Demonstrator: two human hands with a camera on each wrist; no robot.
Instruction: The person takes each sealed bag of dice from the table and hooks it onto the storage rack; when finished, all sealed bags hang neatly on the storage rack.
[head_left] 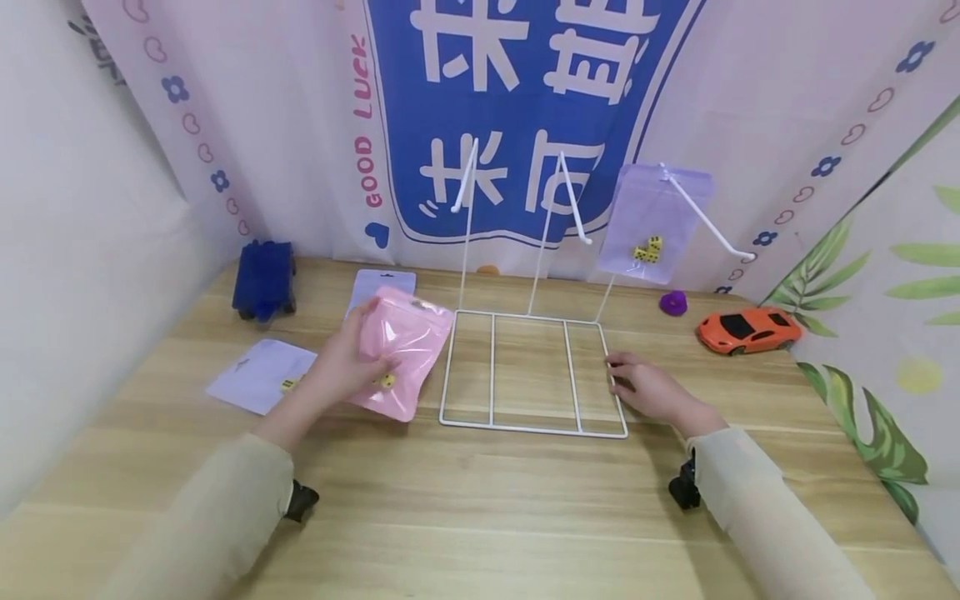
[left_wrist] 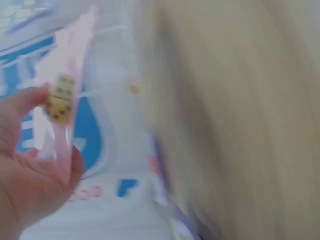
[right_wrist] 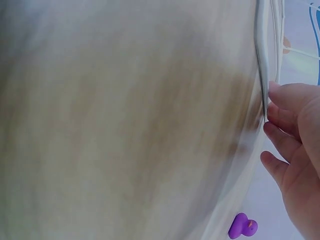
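In the head view my left hand (head_left: 347,360) pinches a pink zip pouch (head_left: 412,333) left of a white wire display rack (head_left: 534,431). Yellow dice (left_wrist: 61,99) show through the pouch in the left wrist view, between thumb and fingers. My right hand (head_left: 651,393) pinches the right side wire of the rack's base; the wire (right_wrist: 262,60) meets thumb and fingertips in the right wrist view. A purple pouch (head_left: 654,200) with several yellow dice hangs from the rack's right hook (head_left: 708,218). The left hook (head_left: 467,177) and middle hook (head_left: 576,200) carry nothing.
Two purple pouches lie left: one (head_left: 251,379) partly behind my left forearm, another (head_left: 393,281) behind the pink pouch. A dark blue toy vehicle (head_left: 265,279) stands back left. At the right are a purple toy duck (head_left: 673,302) and an orange toy car (head_left: 750,331).
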